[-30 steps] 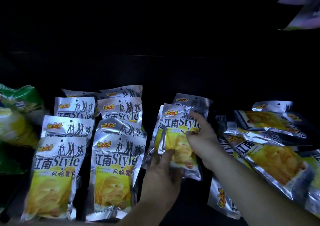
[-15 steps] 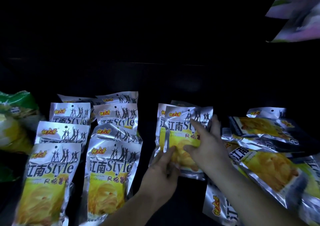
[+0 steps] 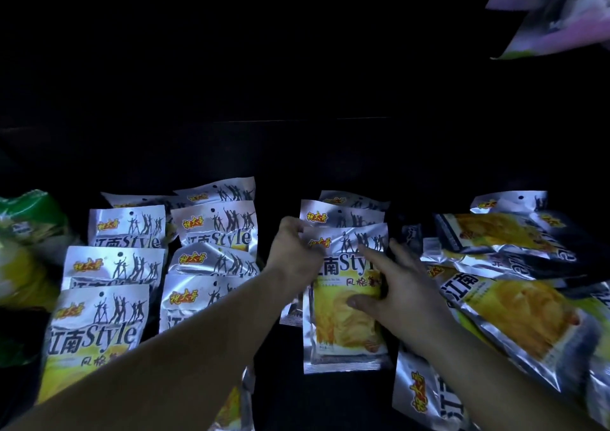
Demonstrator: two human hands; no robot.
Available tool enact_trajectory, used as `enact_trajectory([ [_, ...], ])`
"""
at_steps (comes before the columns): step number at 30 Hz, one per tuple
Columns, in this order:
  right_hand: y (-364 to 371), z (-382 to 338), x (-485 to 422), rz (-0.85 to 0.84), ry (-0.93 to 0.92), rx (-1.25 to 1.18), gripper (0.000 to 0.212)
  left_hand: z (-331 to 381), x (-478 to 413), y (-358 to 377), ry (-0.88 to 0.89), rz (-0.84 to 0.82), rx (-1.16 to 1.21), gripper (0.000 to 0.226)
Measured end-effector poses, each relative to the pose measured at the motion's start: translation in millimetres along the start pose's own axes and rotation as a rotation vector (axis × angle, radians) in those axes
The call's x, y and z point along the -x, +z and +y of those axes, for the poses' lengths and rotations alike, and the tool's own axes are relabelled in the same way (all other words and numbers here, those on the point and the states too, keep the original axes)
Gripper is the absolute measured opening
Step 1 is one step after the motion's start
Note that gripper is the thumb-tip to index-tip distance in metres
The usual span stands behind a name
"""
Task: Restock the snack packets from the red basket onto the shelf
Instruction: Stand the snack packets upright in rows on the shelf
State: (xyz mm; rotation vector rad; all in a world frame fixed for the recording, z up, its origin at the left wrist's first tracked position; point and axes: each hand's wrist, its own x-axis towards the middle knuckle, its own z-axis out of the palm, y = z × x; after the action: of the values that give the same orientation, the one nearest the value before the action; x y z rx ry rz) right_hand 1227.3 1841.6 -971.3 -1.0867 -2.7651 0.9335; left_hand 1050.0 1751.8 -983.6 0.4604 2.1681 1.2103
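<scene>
Both bare forearms reach forward. Left grip [image 3: 293, 259] has its fingers curled, pinching the packet's [image 3: 343, 331] top corner; right grip [image 3: 396, 285] just lies flat on it, fingers straight and spread.

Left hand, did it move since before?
Yes. The left hand went farther back, from beside the front packet to beside a rear packet.

My head view was very dim, its upper half near black. Light seemed to come from behind me, glinting off the silver packets [image 3: 114, 267]. The pale bags [image 3: 561, 14] in the top right corner were smeared and stretched; the left hand [image 3: 293, 259] looked softly blurred.
</scene>
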Motion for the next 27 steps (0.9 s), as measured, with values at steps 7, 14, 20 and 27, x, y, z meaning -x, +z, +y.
enact_trajectory([
  [7,3.6,2.3,-1.4,-0.026,0.011,-0.037,0.095,3.3,-17.7,-5.0,-0.085,-0.052,0.276,0.061],
  [14,7.1,5.6,-5.5,-0.030,0.019,-0.074,0.098,4.7,-17.1,-0.9,-0.103,-0.135,0.325,0.036],
  [20,4.9,3.9,-3.9,-0.061,0.027,-0.085,0.098,-2.9,-18.5,1.7,-0.093,-0.093,0.319,0.034],
  [27,8.1,9.1,-3.6,-0.030,0.017,-0.056,0.098,9.4,-24.0,4.6,-0.042,-0.062,0.388,0.065],
])
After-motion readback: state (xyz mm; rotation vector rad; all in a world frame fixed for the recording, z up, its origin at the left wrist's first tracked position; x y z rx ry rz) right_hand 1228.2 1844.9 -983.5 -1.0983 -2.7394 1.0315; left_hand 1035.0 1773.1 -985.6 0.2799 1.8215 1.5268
